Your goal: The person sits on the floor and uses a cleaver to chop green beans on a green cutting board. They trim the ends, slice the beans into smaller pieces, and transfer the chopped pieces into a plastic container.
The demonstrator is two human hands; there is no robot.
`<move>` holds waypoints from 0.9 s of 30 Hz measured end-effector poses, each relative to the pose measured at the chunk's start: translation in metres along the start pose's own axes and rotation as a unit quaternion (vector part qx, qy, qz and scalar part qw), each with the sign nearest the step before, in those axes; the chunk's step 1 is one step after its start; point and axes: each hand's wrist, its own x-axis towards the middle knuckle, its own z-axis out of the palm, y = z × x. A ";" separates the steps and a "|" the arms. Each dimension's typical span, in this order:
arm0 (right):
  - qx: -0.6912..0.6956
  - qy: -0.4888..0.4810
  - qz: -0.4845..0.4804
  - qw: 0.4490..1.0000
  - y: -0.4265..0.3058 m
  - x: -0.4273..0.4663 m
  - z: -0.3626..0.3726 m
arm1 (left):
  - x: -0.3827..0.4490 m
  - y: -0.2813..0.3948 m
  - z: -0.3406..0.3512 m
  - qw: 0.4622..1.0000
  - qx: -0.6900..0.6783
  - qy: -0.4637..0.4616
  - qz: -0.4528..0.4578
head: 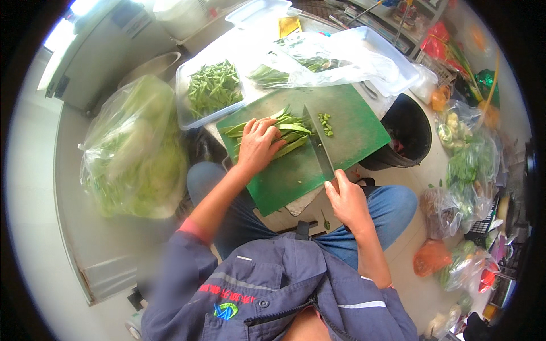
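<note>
My left hand [259,143] presses down on a bundle of flat green beans [294,127], fingers spread over the pods. They lie on a green cutting board [290,187]. In my right hand [347,200] is the handle of a kitchen knife [320,147]. Its blade points away from me and stands across the board, close to the right-hand ends of the beans. Several short cut bean ends [325,123] sit in a small group to the right of the blade. Beneath my left hand part of the bundle is hidden.
A clear plastic tub [181,108] of cut beans stands beyond the board at left. Behind it lies a clear plastic bag [332,72] with more greens. A black bucket [407,160] is at right, a large bag of vegetables [136,162] at left. Bagged vegetables [465,166] line the right floor.
</note>
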 end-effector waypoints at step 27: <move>0.049 0.009 0.010 0.999 0.003 -0.002 0.003 | 0.009 0.019 0.010 0.999 0.021 0.016 0.021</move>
